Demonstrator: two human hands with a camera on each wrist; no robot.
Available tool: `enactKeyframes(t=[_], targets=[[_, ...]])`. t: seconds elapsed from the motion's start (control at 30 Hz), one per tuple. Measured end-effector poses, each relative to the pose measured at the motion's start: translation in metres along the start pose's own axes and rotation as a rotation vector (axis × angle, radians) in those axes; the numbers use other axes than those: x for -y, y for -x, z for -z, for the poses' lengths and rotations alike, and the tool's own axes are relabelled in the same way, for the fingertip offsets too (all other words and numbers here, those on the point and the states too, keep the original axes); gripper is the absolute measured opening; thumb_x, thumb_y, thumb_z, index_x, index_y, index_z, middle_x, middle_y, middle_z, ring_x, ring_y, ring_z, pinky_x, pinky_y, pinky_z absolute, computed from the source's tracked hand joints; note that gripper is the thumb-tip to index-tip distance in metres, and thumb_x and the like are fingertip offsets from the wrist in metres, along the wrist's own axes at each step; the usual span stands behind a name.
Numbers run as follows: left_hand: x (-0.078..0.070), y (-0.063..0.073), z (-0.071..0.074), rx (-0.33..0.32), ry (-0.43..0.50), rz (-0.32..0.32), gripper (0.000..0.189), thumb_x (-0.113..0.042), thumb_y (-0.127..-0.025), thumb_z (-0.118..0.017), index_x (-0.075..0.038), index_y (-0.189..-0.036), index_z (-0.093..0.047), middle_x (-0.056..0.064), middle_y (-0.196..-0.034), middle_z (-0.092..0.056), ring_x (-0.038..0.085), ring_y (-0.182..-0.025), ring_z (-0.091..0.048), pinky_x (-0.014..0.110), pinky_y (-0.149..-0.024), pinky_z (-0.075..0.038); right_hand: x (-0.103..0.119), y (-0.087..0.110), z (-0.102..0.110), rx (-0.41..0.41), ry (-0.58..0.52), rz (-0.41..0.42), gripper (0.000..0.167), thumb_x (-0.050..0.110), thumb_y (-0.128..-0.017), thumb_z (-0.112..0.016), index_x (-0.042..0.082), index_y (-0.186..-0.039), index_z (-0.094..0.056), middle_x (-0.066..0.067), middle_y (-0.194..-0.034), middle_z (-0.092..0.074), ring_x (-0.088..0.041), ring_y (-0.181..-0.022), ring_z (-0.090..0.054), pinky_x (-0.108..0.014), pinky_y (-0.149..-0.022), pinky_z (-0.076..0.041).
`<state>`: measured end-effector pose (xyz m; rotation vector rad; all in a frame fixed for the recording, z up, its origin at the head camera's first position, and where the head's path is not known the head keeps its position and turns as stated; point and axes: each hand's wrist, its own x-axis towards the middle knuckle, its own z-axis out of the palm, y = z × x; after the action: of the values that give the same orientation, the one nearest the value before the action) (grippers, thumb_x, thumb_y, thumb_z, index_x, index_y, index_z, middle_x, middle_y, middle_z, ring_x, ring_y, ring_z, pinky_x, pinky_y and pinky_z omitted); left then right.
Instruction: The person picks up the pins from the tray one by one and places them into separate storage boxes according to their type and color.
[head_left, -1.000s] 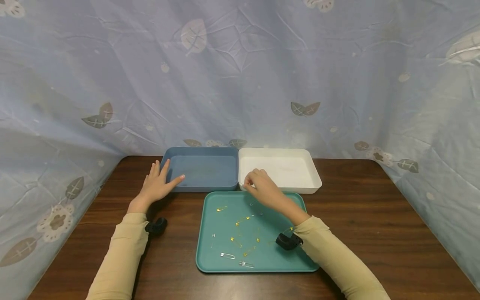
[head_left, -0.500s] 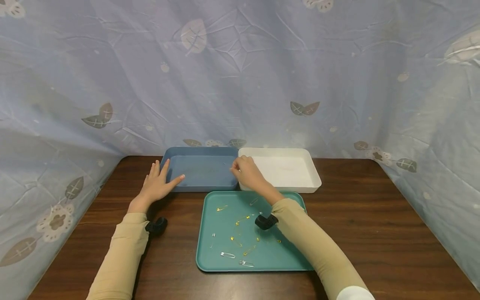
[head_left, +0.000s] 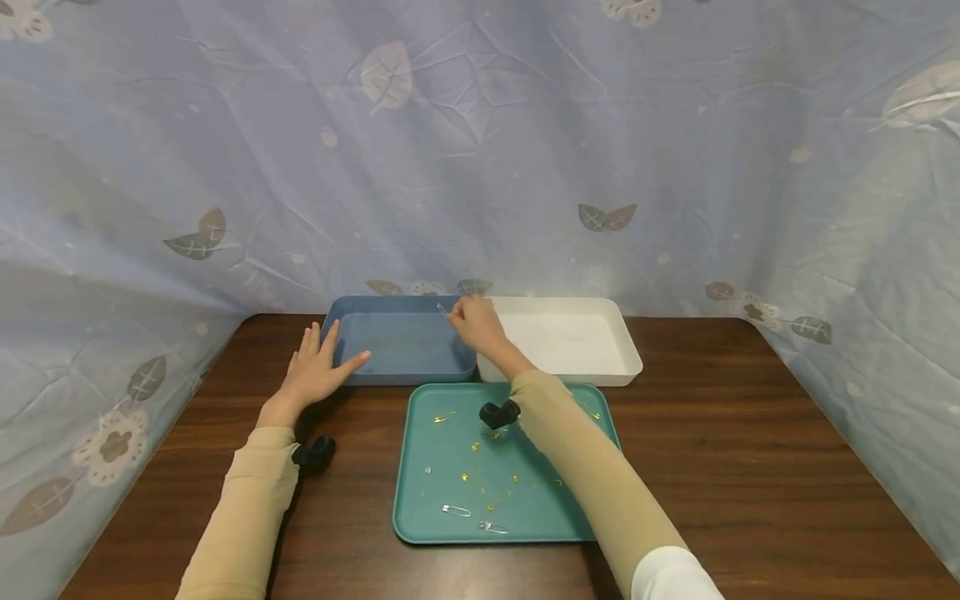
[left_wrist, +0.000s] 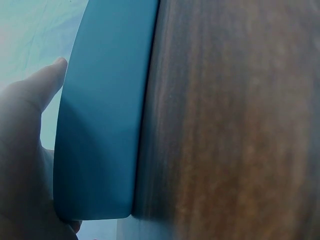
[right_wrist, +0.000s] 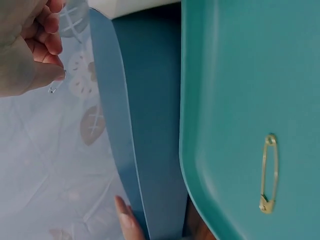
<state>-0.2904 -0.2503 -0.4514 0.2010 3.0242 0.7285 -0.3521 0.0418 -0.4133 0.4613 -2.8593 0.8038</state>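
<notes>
- Right hand [head_left: 478, 325]: thumb and fingertip pinch a silver safety pin [head_left: 442, 309], the other fingers curling in.
- Pin position: at the far right part of the blue tray [head_left: 397, 342], apart from the tray wall in the right wrist view.
- Pin orientation: long axis runs obliquely, the free end pointing far and left out of the grip (whether that end is cap or coil is too small to tell).
- Left hand [head_left: 311, 371]: grasping nothing, fingers spread, at the left end of the blue tray; whether it presses the wall, I cannot tell.
- White tray [head_left: 570, 342]: just beside the blue one, on its right.
- Green tray [head_left: 427, 442]: nearer, bearing scattered gold and silver pins.
- Gold pin [right_wrist: 268, 172], far left on the green tray: long axis roughly left to right, cap to the left.
- Two silver pins [head_left: 456, 511] by the near edge: long axes mostly left to right, caps left.
- Backdrop cloth [head_left: 480, 167]: pale blue, printed with leaves and flowers.
</notes>
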Motion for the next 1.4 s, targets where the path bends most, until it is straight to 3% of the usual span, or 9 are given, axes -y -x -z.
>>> enactKeyframes(t=[0.13,0.3,0.37,0.53,0.67,0.97,1.2,1.4], targets=[[0.001,0.0,-0.001,-0.003,0.006,-0.004,0.1,-0.069,-0.092,-0.044,-0.009,-0.157,0.002,0.028,-0.159,0.017,0.05,-0.147,0.01,0.074,-0.111,-0.003,-0.001,-0.008,-0.006,0.007,-0.013,-0.055,0.019,0.022,-0.099,-0.058,0.006,-0.094,-0.065,-0.011,-0.098,-0.063,-0.026,-0.098,-0.059,-0.043,-0.098,-0.046],[0.001,0.0,-0.002,-0.003,-0.001,-0.006,0.099,-0.068,-0.092,-0.044,-0.01,-0.157,0.004,0.028,-0.159,0.017,0.05,-0.147,0.009,0.074,-0.111,-0.004,-0.002,-0.019,-0.01,-0.016,-0.025,-0.072,0.029,0.017,-0.098,-0.057,0.006,-0.073,-0.065,-0.003,-0.065,-0.061,-0.015,-0.06,-0.057,-0.032,-0.073,-0.052],[0.001,0.0,-0.001,-0.003,-0.002,-0.005,0.098,-0.068,-0.093,-0.043,-0.011,-0.157,0.005,0.029,-0.159,0.016,0.05,-0.147,0.01,0.074,-0.111,-0.004,-0.001,-0.022,-0.01,-0.026,-0.021,-0.08,0.034,0.017,-0.098,-0.057,0.006,-0.066,-0.061,-0.002,-0.058,-0.057,-0.015,-0.054,-0.054,-0.031,-0.066,-0.05],[0.0,0.001,0.0,-0.003,0.004,-0.005,0.098,-0.067,-0.093,-0.044,-0.011,-0.157,0.005,0.028,-0.159,0.017,0.049,-0.147,0.013,0.074,-0.111,-0.004,0.0,-0.024,-0.009,-0.039,-0.014,-0.116,0.025,0.023,-0.097,-0.061,0.007,-0.08,-0.07,-0.005,-0.079,-0.069,-0.025,-0.084,-0.064,-0.038,-0.08,-0.054],[0.0,0.001,0.0,-0.001,0.0,-0.004,0.098,-0.067,-0.093,-0.044,-0.011,-0.157,0.005,0.028,-0.159,0.017,0.05,-0.147,0.011,0.074,-0.111,-0.004,-0.002,-0.024,-0.01,-0.039,-0.031,-0.122,0.022,0.028,-0.096,-0.063,0.009,-0.094,-0.073,-0.007,-0.101,-0.071,-0.028,-0.103,-0.062,-0.042,-0.091,-0.052],[0.001,0.0,-0.001,-0.002,-0.003,-0.004,0.098,-0.068,-0.093,-0.043,-0.011,-0.157,0.005,0.028,-0.159,0.017,0.05,-0.147,0.011,0.074,-0.111,-0.004,-0.009,-0.016,0.0,-0.069,-0.12,-0.068,0.022,0.027,-0.094,-0.065,0.006,-0.093,-0.072,-0.01,-0.102,-0.071,-0.024,-0.092,-0.065,-0.038,-0.083,-0.055],[0.001,-0.001,-0.001,0.001,-0.007,-0.005,0.099,-0.068,-0.093,-0.043,-0.011,-0.157,0.005,0.028,-0.159,0.017,0.05,-0.147,0.011,0.074,-0.111,-0.005,-0.014,-0.004,0.012,-0.05,-0.159,-0.048,0.024,0.028,-0.095,-0.064,0.005,-0.097,-0.069,-0.013,-0.11,-0.063,-0.026,-0.103,-0.06,-0.04,-0.089,-0.052],[0.002,-0.001,-0.002,-0.007,-0.009,-0.009,0.1,-0.068,-0.092,-0.044,-0.009,-0.157,0.002,0.029,-0.159,0.017,0.051,-0.147,0.008,0.074,-0.111,-0.005,-0.016,0.009,0.027,-0.05,-0.179,-0.019,0.023,0.025,-0.095,-0.063,0.003,-0.096,-0.068,-0.014,-0.107,-0.066,-0.028,-0.103,-0.061,-0.041,-0.089,-0.052]])
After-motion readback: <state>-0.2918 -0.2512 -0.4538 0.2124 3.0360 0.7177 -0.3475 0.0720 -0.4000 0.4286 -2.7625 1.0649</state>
